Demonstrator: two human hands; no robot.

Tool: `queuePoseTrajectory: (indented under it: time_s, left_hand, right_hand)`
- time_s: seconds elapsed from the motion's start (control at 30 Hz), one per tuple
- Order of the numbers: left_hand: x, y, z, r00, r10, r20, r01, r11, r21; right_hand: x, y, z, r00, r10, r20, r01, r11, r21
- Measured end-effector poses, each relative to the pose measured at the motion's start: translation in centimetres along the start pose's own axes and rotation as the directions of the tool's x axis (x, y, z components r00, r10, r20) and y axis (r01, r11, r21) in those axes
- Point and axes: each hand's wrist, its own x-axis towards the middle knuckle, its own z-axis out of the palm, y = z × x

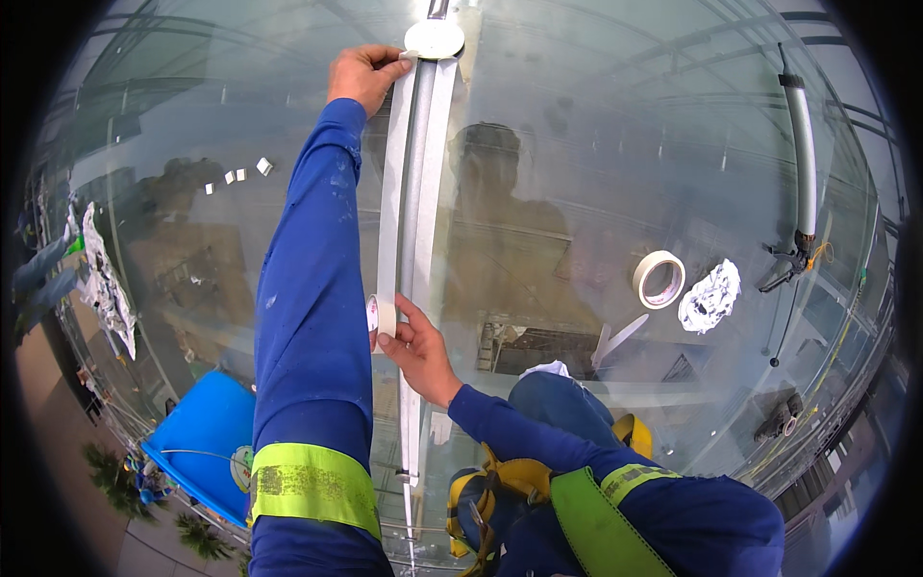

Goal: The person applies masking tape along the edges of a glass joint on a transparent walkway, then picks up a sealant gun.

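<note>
Along a straight seam [415, 173] in the glass surface [538, 192] run pale tape strips [394, 144], with a round white disc [433, 38] at the top end. My left hand [361, 77] pinches the upper end of the left strip, just below the disc. Lower down, my right hand [423, 361] is closed on a roll of white tape [385, 322], from which the strip stretches up toward my left hand.
On the glass at right lie another tape roll [659, 278], crumpled white paper [710, 295], a flat pale strip [618, 338] and a caulking gun [800, 163]. At left are small white pieces [231, 177], crumpled sheeting [106, 279] and a blue bucket [197, 433].
</note>
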Motion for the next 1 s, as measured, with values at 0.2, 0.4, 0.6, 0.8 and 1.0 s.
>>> queuePoseTrajectory:
  time_s: [0.2,0.4,0.6,0.8,1.0]
  left_hand:
    - [0.1,-0.3,0.2,1.000,-0.002,-0.029,0.004,0.998,0.066]
    - [0.0,-0.2,0.1,1.000,0.007,-0.005,-0.007,0.998,0.065]
    - [-0.1,-0.2,0.2,1.000,0.006,-0.028,-0.003,0.997,0.075]
    - [-0.2,-0.2,0.5,0.999,0.001,-0.052,0.003,0.996,0.089]
    - [-0.5,-1.4,1.3,0.981,0.068,-0.182,-0.074,0.997,-0.025]
  right_hand:
    - [0.8,1.0,-0.5,0.999,-0.025,0.027,0.022,0.995,0.096]
    - [0.9,1.2,-0.4,1.000,0.002,0.017,-0.004,0.995,0.099]
    - [0.9,1.2,-0.1,1.000,0.010,0.017,-0.011,0.998,0.070]
    - [1.0,1.1,0.0,1.000,0.008,0.009,-0.008,0.998,0.068]
    - [0.9,0.8,0.5,1.000,0.010,0.003,-0.010,0.997,0.071]
